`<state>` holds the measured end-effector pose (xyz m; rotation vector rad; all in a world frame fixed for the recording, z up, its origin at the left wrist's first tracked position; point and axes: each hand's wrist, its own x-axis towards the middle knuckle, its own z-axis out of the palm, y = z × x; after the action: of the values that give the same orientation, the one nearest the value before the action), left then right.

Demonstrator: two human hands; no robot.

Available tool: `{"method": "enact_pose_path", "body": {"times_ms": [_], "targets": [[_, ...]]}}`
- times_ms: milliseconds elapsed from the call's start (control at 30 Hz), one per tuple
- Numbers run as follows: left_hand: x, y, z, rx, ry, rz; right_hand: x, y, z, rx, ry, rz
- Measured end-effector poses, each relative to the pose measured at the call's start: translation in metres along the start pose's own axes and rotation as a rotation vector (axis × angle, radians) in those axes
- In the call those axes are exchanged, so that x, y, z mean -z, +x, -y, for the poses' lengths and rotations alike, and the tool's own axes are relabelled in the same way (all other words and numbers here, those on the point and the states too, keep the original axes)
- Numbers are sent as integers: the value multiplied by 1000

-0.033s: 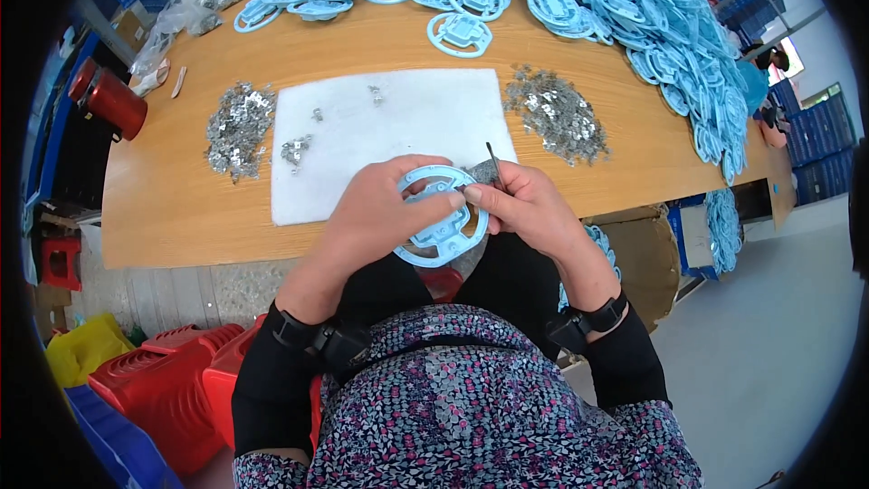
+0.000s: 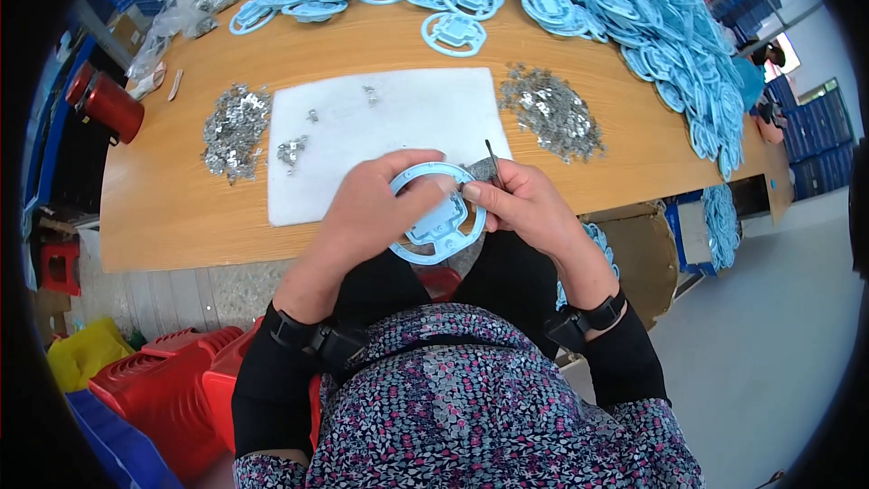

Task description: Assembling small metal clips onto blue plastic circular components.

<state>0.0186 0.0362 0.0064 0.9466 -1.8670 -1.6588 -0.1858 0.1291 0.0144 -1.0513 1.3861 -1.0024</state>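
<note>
A light blue plastic toy steering wheel [image 2: 442, 226] is held over my lap, just off the table's near edge. My left hand [image 2: 376, 208] grips its left rim, fingers behind and the slightly blurred thumb across the upper part of its face. With thumb and fingers closed, my right hand [image 2: 520, 199] holds the upper right rim. A thin dark rod-like tool [image 2: 491, 152] sticks up from my right fingers; its lower end is hidden. Grey fabric-like material [image 2: 482, 169] shows beside those fingers. Whatever lies under the thumbs cannot be made out.
Behind the hands lies a white mat [image 2: 389, 118] with a few small metal pieces. Piles of metal clips flank it, left [image 2: 237, 131] and right [image 2: 552, 113]. Many blue steering wheels [image 2: 625, 18] are heaped at the back and right. A red canister [image 2: 107, 104] stands far left.
My left thumb has lifted and drawn back a little along the wheel's face. The right hand keeps its grip, and the whole view has shifted slightly.
</note>
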Motion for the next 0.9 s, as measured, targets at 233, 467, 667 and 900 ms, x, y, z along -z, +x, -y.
{"method": "enact_pose_path", "body": {"times_ms": [233, 467, 667, 900], "targets": [[-8, 8, 22, -63, -142, -273, 12, -38, 15, -45, -14, -133], [-9, 11, 29, -90, 76, -343, 73, -112, -2, -36, 19, -438], [-15, 17, 33, -153, 115, -354, 168, -226, -46, -193, -78, -848], [-14, 11, 32, -210, 105, -343, 221, -300, -150, -463, -334, -1336]]}}
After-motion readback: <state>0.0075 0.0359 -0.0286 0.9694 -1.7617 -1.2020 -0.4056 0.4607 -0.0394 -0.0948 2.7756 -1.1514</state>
